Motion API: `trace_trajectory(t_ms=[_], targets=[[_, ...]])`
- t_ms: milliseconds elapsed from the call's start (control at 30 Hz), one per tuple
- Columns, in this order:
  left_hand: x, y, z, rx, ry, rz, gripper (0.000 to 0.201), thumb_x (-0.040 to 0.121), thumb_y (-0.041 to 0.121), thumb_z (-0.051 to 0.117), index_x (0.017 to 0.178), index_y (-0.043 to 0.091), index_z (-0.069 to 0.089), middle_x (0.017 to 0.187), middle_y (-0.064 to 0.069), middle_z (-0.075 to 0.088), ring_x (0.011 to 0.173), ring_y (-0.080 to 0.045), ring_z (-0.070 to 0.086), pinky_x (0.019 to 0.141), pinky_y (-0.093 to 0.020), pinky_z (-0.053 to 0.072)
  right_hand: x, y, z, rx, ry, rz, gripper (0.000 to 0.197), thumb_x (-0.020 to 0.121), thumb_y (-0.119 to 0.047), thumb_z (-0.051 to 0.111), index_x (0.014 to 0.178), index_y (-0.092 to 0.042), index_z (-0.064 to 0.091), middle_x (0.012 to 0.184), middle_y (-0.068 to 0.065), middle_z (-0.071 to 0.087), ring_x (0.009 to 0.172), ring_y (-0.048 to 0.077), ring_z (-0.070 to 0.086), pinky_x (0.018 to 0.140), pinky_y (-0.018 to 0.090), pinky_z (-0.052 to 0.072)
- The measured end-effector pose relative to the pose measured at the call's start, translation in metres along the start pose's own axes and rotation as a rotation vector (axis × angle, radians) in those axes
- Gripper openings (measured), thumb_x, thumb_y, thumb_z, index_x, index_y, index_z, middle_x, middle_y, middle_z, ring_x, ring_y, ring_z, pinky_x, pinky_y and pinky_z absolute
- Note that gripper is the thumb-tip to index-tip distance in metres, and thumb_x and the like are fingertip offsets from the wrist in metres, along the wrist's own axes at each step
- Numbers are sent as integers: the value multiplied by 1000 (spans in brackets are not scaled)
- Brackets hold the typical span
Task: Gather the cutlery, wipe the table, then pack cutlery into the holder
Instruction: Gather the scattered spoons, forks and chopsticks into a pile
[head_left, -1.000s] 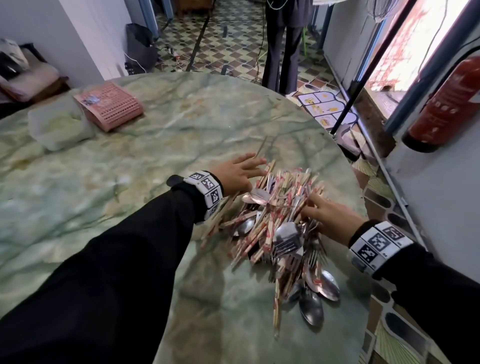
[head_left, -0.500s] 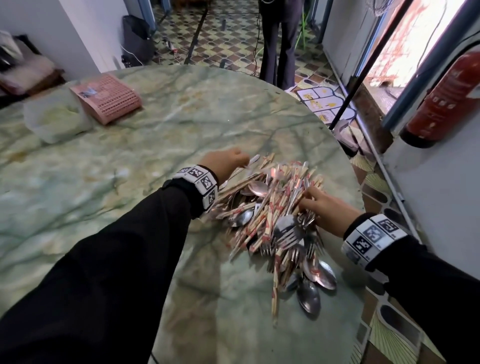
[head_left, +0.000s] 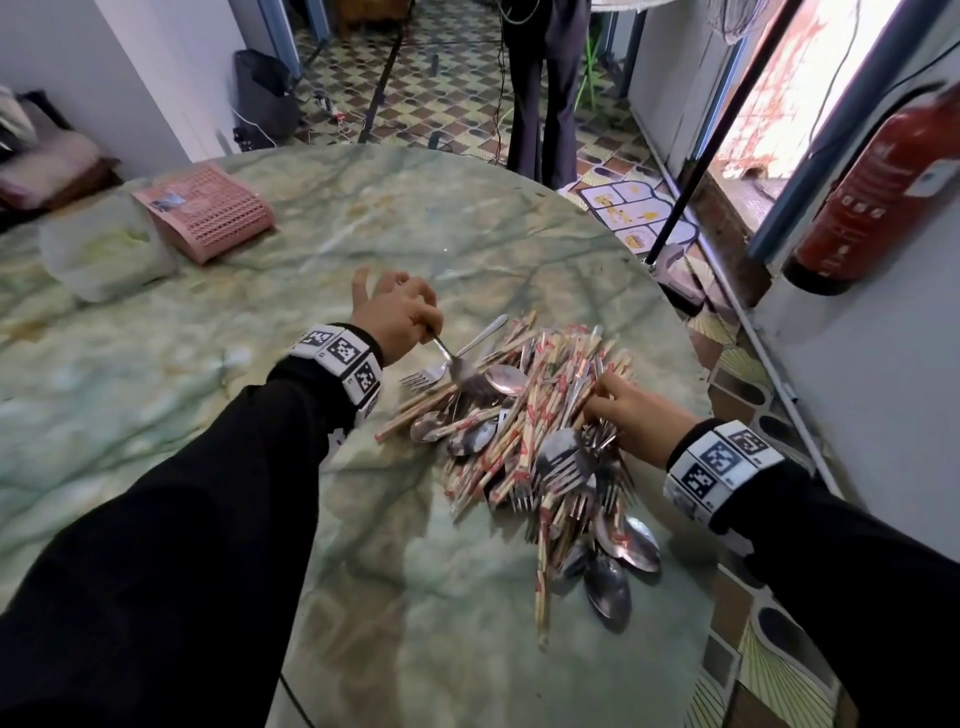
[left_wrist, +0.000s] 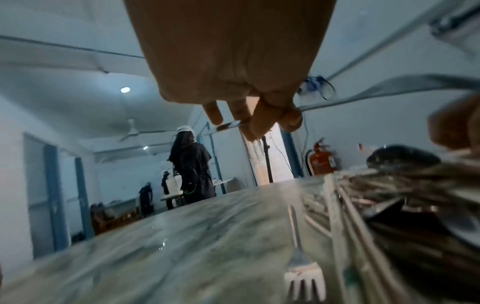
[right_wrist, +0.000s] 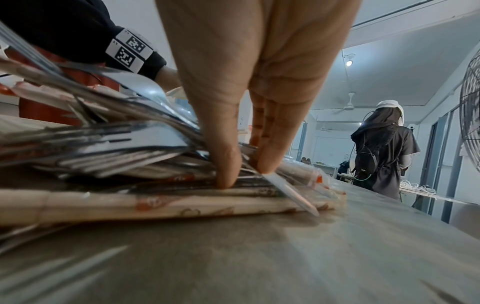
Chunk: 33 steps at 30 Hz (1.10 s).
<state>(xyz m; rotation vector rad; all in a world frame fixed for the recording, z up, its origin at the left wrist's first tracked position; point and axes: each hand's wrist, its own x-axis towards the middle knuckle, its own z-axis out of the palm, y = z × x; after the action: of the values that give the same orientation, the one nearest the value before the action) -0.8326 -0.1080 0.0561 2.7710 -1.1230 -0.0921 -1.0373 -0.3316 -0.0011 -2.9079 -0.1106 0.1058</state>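
Observation:
A heap of cutlery, made of wrapped chopsticks, forks and spoons, lies near the right edge of the green marble table. My left hand is raised at the heap's far left and pinches the handle of a fork, whose tines point down at the heap. The pinch is plain in the left wrist view. A second fork lies flat beside it. My right hand rests on the heap's right side, with thumb and straight fingers pressed into the chopsticks.
A pink perforated holder lies on its side at the table's far left, beside a pale plastic container. A person stands beyond the far edge. A red fire extinguisher hangs on the right wall, close to the table's edge.
My left hand, which lay flat against the heap's left side, has curled, taken hold of a fork and lifted it. The right hand has stayed on the heap's right side.

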Motion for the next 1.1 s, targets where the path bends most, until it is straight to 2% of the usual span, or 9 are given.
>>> trace_trajectory(t_ms=[100,300,467,567,700,767,900,1000,1100], targets=[[0,7,-6,300,-82,171,10,84,20,59,78,21,67,146,5,31,142,-29,6,108,-53,-19,0,-3,-1,-1,13,-2,28,80,5,61,106,-5,66,109,14,53,83,23,59,81,21,47],[10,44,6,514,-103,347,13,87,25,54,92,23,65,156,6,8,145,-28,-2,107,-59,-14,-1,-4,0,21,24,-25,29,66,12,72,91,-3,68,96,18,58,70,26,62,66,36,58],[15,51,29,414,-68,420,48,86,22,57,131,35,47,158,-3,0,144,-31,7,111,-62,1,-2,-15,-5,104,7,130,36,78,8,60,112,-5,62,115,15,49,92,26,57,87,23,46],[15,39,40,27,167,132,51,81,12,62,127,29,52,153,-10,24,136,-32,32,108,-58,25,-3,-21,-11,260,19,330,42,85,6,51,124,-6,50,124,9,43,99,18,50,86,15,33],[15,16,51,-259,-196,-397,73,88,56,44,142,9,28,147,-19,29,135,-33,32,110,-46,29,-4,-27,-10,443,116,596,44,89,-9,55,130,-4,43,129,12,44,102,19,51,96,24,40],[11,17,54,-307,-339,-433,97,77,79,30,137,3,35,142,-24,36,129,-37,39,106,-44,32,-4,-29,-7,509,122,688,40,87,-18,61,122,-2,49,121,15,51,104,26,55,93,35,48],[3,37,60,-255,-409,-402,157,13,99,-11,125,8,52,130,-18,45,121,-34,43,101,-40,34,-2,-31,4,655,93,749,20,89,-27,57,95,-7,57,100,14,60,76,19,60,63,29,49],[0,51,63,-240,-469,-381,141,33,98,-5,136,15,43,133,-22,41,123,-36,42,104,-42,32,-3,-30,12,786,64,764,37,91,-35,53,116,-7,52,125,21,50,111,31,53,94,35,44],[-6,69,62,-335,-495,-397,130,46,100,13,143,16,33,139,-25,36,124,-38,43,107,-44,32,-8,-32,15,823,5,837,69,93,-47,43,148,-13,18,156,13,4,144,29,7,115,44,13]])
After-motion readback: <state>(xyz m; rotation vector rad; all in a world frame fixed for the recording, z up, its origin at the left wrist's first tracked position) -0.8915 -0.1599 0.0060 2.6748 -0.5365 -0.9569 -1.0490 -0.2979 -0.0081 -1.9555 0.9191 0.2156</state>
